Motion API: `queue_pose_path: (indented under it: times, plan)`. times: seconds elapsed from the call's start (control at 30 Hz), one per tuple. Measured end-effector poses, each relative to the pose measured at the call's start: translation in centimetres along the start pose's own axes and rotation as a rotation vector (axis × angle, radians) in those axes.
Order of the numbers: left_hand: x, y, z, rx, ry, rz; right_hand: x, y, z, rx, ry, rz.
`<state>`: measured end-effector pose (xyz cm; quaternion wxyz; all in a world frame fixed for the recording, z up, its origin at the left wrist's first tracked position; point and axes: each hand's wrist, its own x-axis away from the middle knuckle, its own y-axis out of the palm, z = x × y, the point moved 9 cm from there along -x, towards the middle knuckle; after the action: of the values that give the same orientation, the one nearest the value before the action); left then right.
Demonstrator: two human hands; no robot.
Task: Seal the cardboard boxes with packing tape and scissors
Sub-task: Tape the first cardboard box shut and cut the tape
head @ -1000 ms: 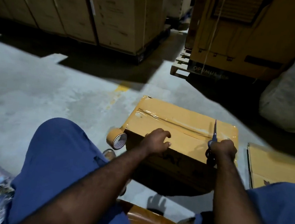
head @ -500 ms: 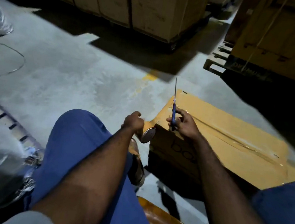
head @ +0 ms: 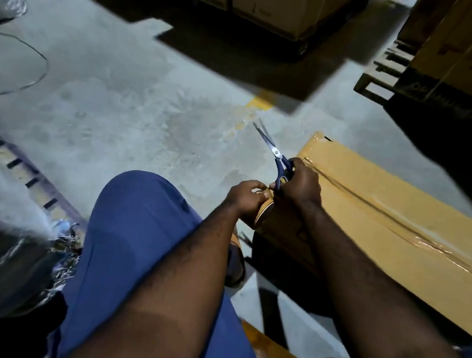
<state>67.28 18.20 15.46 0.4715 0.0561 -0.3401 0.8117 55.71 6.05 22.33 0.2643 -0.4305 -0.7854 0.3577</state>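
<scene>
Taped-shut cardboard box (head: 365, 247) (contents hidden), left hand (head: 244, 198) curled round the tape roll (head: 263, 216), right hand (head: 300, 184) round blue-handled scissors (head: 274, 152)

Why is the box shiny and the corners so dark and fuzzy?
Head view: light glints off the clear tape along the box top; dark shadow spreads on the floor before the stacked cartons; the edges smear with motion blur, while the scissors look fairly sharp.

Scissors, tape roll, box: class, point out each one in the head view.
scissors (head: 276, 153), head view, at the pivot.
tape roll (head: 263, 214), head view, its brown rim.
box (head: 398, 198), head view, bare top face.
</scene>
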Motion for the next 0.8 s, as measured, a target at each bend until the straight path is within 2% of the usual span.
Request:
queue_pose_path:
  times: [0.13, 0.3, 0.43, 0.53, 0.7, 0.8]
  plan:
    - [-0.3, 0.7, -1.1, 0.173, -0.129, -0.021, 0.1, -0.1, -0.1, -0.020, 0.027, 0.020]
    - [-0.9, 0.6, -1.2, 0.045, -0.172, -0.020, 0.1, 0.1, -0.1, -0.012, 0.006, 0.006]
    - [-0.4, 0.5, -2.3, -0.059, -0.276, -0.036, -0.2, 0.3, 0.0, 0.001, -0.007, 0.000]
    - [0.3, 0.6, -2.9, 0.019, -0.303, -0.033, -0.4, 0.5, 0.3, -0.006, -0.006, -0.016]
    - [0.9, 1.8, -3.6, 0.215, -0.347, -0.077, -0.3, -0.2, 1.4, -0.059, -0.062, -0.124]
    - [-0.2, 3.2, -5.9, 0.355, -0.438, -0.113, 2.5, -1.4, 2.6, -0.333, -0.011, -0.357]
